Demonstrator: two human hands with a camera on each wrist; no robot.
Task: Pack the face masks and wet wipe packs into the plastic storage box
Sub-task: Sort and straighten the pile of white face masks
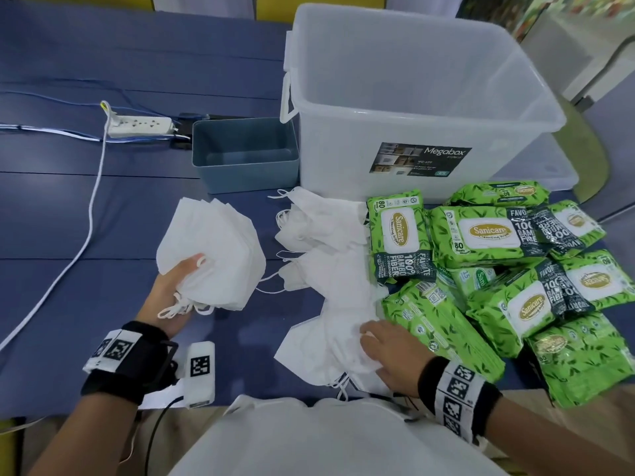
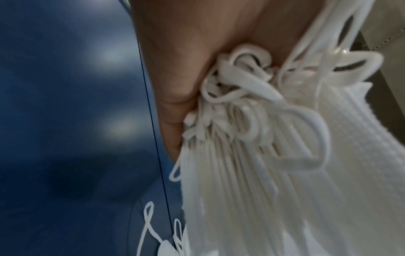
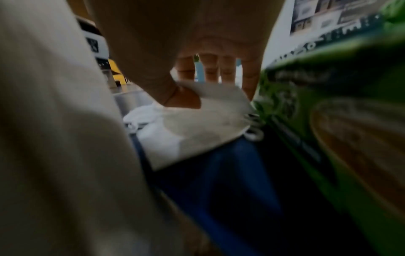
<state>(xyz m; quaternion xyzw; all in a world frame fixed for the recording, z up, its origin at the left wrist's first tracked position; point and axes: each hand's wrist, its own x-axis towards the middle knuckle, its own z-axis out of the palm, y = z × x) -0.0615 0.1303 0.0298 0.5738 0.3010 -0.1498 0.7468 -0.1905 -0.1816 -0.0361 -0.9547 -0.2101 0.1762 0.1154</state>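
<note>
Our left hand [image 1: 171,290] fingers clamp the mask stack [image 1: 213,252]; our right hand [image 1: 395,352] thumb and fingers pinch the loose mask [image 1: 323,352] under them.

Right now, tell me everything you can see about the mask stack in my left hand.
The mask stack is a thick fan of flat-folded white masks, fabric-like with layered edges, held tilted above the blue table. Your left hand grips its lower corner, thumb on top. White ear loops bunch and dangle beside the palm.

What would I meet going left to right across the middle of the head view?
White cable → mask stack in the left hand → loose masks → wipe packs.
</note>
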